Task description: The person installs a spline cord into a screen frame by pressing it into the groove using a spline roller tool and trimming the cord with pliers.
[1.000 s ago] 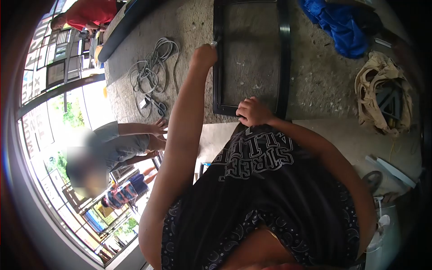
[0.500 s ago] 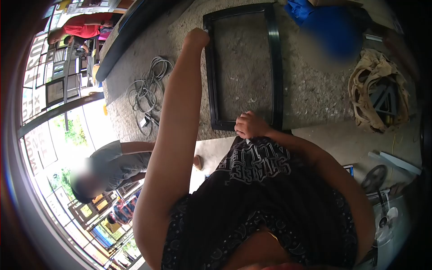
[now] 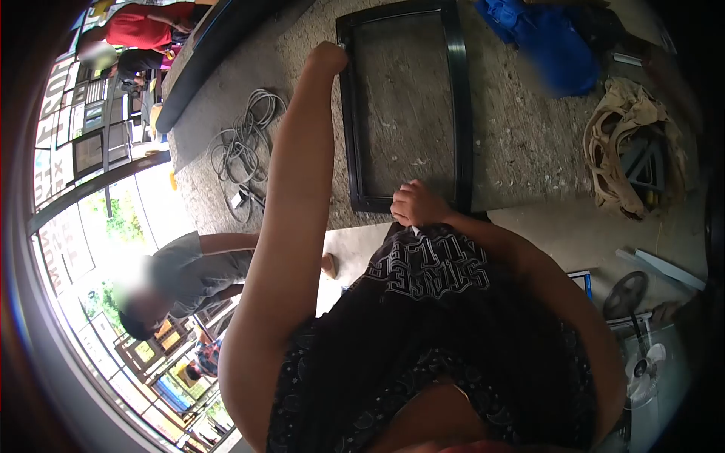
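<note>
A black rectangular frame [image 3: 462, 113], which looks like a window or screen frame, lies flat on the rough worktable [image 3: 521, 158]. My left hand [image 3: 327, 59] is at the frame's far left rail, with the arm stretched out. It is closed against the rail's outer edge, its fingers mostly hidden. Close to my body, my right hand [image 3: 419, 204] rests on the near rail, fingers curled over it. A loose coil of grey cable [image 3: 245, 147] lies on the table left of my left arm.
A blue cloth-like bundle [image 3: 563, 64] and a tan bag [image 3: 596, 151] with grey angled pieces inside are at the right. A fan [image 3: 642, 370] stands lower right. One person in a grey shirt [image 3: 200, 275] is at the left, another in red [image 3: 140, 26] farther off.
My view has shifted slightly, so the frame and table appear a little higher. Both hands keep their places on the frame. The person in red has moved a little.
</note>
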